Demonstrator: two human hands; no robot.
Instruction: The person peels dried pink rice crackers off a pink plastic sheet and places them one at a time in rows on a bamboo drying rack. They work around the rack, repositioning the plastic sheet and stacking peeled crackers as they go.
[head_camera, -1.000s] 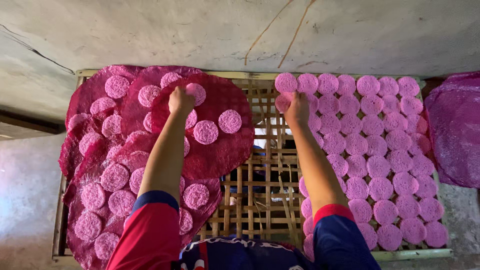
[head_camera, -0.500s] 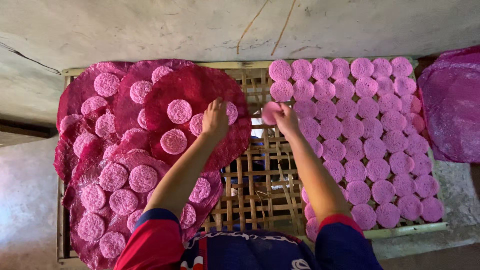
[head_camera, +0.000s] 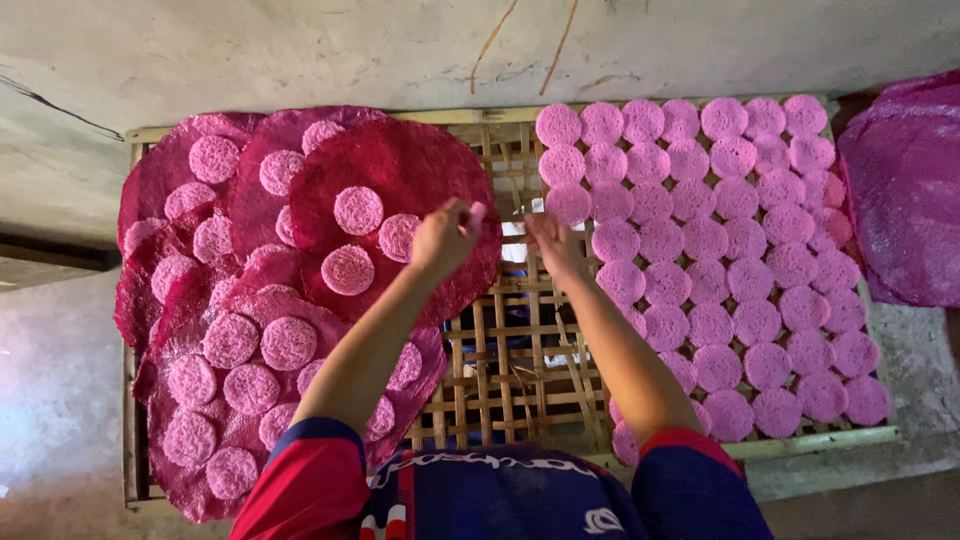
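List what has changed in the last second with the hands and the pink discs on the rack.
The left hand has come off the dark red sheets and moved right, now pinching a small pink disc. The right hand has drawn back from the top of the laid-out pink discs toward the open middle of the bamboo rack. The sheets and the rows of discs lie as before.

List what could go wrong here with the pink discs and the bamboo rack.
1. The left hand pinches a small pink round disc over the open gaps of the woven bamboo rack; if it slips, it may fall through.
2. The dark red round mesh sheets overlap loosely, so a forearm brushing them might shift the discs on them.
3. The right hand works close to the laid rows of pink discs and could nudge them.
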